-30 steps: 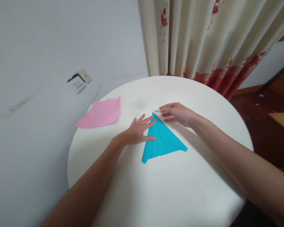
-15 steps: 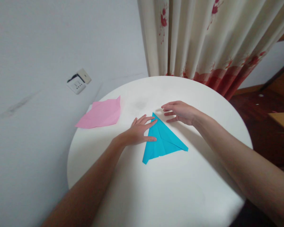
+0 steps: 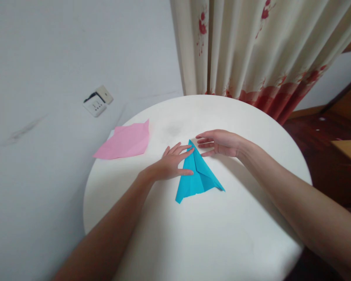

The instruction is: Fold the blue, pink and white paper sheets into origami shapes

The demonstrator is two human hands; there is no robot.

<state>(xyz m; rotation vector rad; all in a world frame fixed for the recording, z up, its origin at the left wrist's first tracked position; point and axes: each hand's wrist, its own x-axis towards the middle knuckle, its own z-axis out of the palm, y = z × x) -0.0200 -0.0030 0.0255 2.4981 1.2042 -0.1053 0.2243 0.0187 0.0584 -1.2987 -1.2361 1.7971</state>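
A blue paper (image 3: pixel 198 176), folded into a pointed triangle, lies in the middle of the round white table (image 3: pixel 210 234). My left hand (image 3: pixel 172 164) rests flat on its left edge, fingers spread toward the tip. My right hand (image 3: pixel 219 143) hovers by the tip on the right side, fingers extended and apart, touching or just above the raised right flap. The right flap of the paper stands slightly lifted off the table.
A pink sheet of paper (image 3: pixel 125 140) lies at the table's far left edge, by the white wall. A wall socket (image 3: pixel 97 102) sits above it. A flowered curtain (image 3: pixel 251 50) hangs behind the table; dark wooden floor (image 3: pixel 321 144) shows on the right.
The blue paper's right flap has lifted and swung inward, so the triangle looks narrower. My right hand moved slightly left toward the tip. My left hand stayed put.
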